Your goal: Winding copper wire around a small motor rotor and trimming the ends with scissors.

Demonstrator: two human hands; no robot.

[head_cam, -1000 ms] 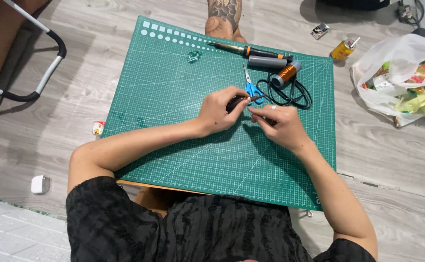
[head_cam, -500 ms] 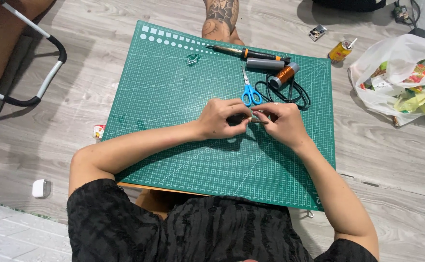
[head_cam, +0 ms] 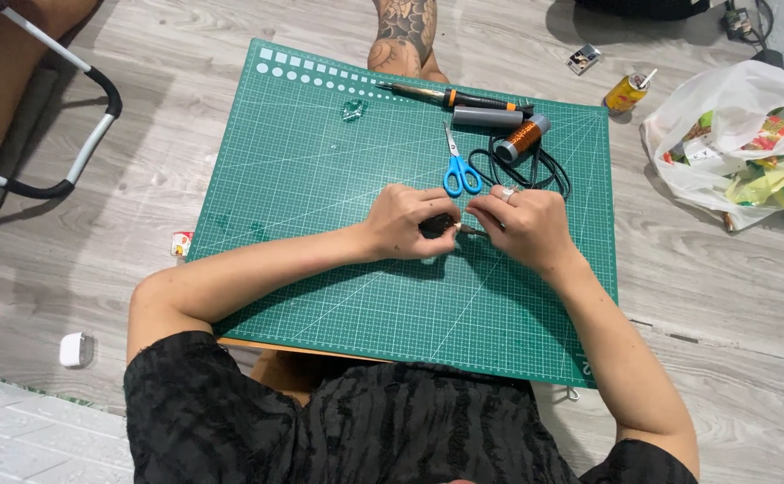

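So the small dark part [head_cam: 439, 224] sat pinched between both hands, just over the middle of the green cutting mat [head_cam: 320, 206]. My left hand [head_cam: 407, 221] was curled shut around it, fingers wrapped tight. My right hand [head_cam: 524, 226] met it from the other side, fingertips closed on a thin bit sticking out of the part, though I couldn't tell exactly what that bit was. Just beyond the hands on the mat lay the blue scissors [head_cam: 459, 170], and next to those a spool of copper wire [head_cam: 521, 138] on a black cable loop [head_cam: 553, 172]. Further up the mat was a soldering iron [head_cam: 450, 96]. Off the mat's right edge sat a white plastic bag [head_cam: 732, 134].
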